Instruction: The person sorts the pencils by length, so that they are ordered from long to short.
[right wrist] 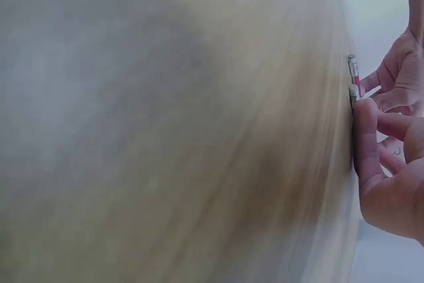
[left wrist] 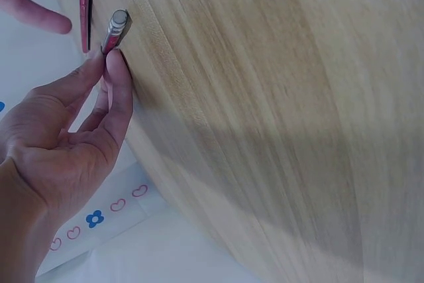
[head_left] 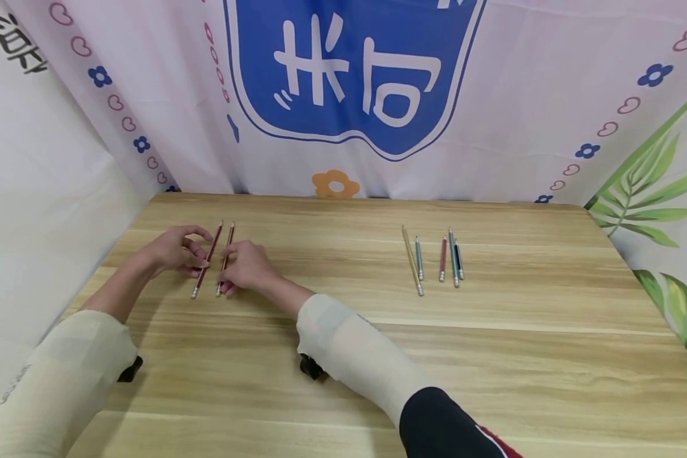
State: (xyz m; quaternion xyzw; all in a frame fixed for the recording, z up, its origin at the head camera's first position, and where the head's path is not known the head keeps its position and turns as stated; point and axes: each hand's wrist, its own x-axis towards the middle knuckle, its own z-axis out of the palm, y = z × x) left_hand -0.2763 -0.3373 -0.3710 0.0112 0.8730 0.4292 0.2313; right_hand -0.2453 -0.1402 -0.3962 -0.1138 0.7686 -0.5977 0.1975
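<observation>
Two dark red pencils lie side by side at the left of the table, eraser ends toward the person. My left hand (head_left: 177,248) pinches the left pencil (head_left: 200,281) between thumb and finger. In the left wrist view, the eraser end of this pencil (left wrist: 114,30) sticks out past the fingertips of my left hand (left wrist: 73,130). My right hand (head_left: 249,264) holds the right pencil (head_left: 229,236) near its lower part, the fingers covering some of it. Both eraser ends show close together in the right wrist view, beside my right hand (right wrist: 391,183).
On the right side of the wooden table (head_left: 343,356) lie several more pencils: a long yellowish one (head_left: 412,259), a short blue one (head_left: 419,257), a red one (head_left: 443,257), a long blue-grey one (head_left: 453,257) and a short dark one (head_left: 459,259). A printed cloth (head_left: 492,146) hangs behind the table.
</observation>
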